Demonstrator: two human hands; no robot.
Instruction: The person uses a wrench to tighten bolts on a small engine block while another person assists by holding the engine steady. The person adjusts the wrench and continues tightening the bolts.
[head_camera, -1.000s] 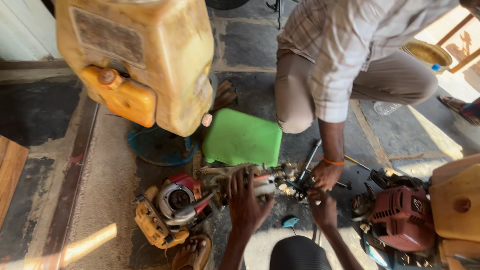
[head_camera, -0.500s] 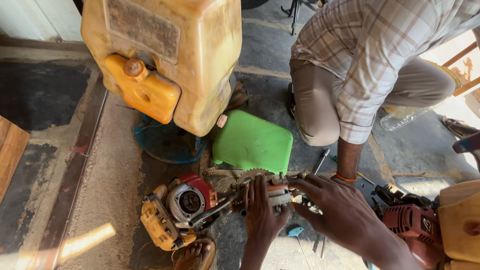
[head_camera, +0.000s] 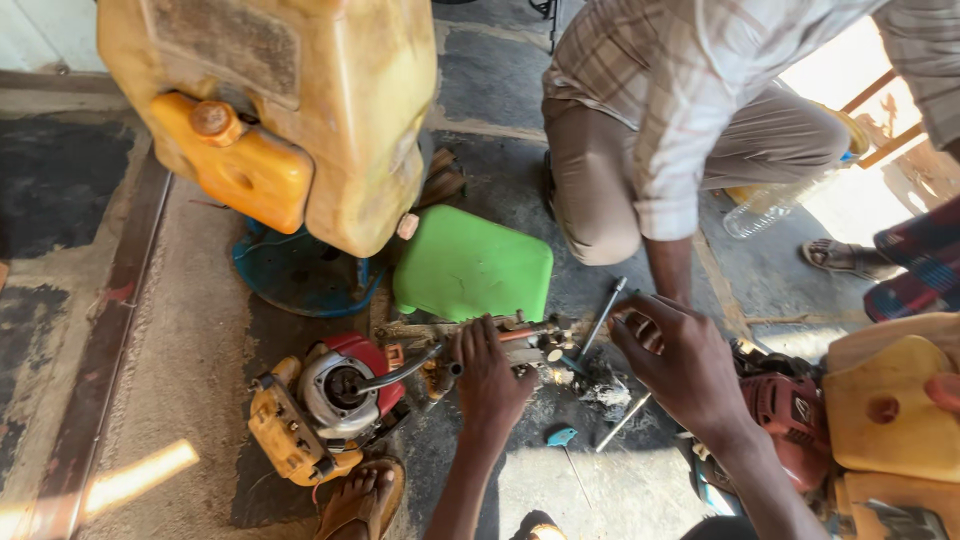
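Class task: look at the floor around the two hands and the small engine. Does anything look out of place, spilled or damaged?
Yes. A greyish dirty patch lies spilled on the floor between the left hand and right hand. Loose tools lie scattered there: a metal rod and a blue-handled tool. The small engine lies tilted and grimy.

- Small engine (head_camera: 340, 395): red, silver and yellow, dirty, lying on its side on the floor, lower left of centre.
- Metal part (head_camera: 525, 335): grimy, orange-tinted, lying flat at centre, just below the green container, gripped by the left hand (head_camera: 490, 375).
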